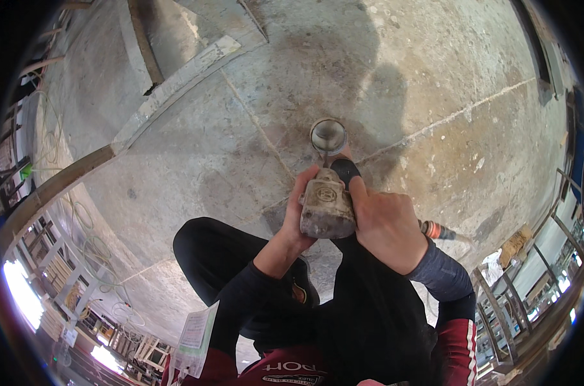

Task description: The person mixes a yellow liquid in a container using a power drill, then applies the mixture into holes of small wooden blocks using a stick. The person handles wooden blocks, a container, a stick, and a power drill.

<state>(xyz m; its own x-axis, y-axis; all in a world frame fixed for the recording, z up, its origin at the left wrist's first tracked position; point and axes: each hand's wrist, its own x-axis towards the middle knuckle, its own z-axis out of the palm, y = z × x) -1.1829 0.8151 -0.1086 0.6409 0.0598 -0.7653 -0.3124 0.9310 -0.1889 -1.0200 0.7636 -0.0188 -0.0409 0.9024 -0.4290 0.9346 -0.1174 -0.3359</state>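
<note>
Both hands grip a dusty, grey-bodied power drill [328,209] in front of my knees. My left hand [296,215] is closed along its left side, and my right hand [389,225] is wrapped around its right side, fingers partly hidden. From the drill's front a thin shaft [326,159] runs to a round, cup-like piece [328,136] with a pale, blurred inside. Whether that piece is a container or fixed to the shaft, I cannot tell. Just beside it shows a small patch of skin and something black, partly covered by the drill.
I squat on a stained concrete floor [446,174] with pale seam lines. An orange-and-black tool end [438,229] lies to the right of my right hand. Long beams [176,90] frame the upper left. Loose hoses [89,238] coil at left; wooden frames [510,309] stand lower right.
</note>
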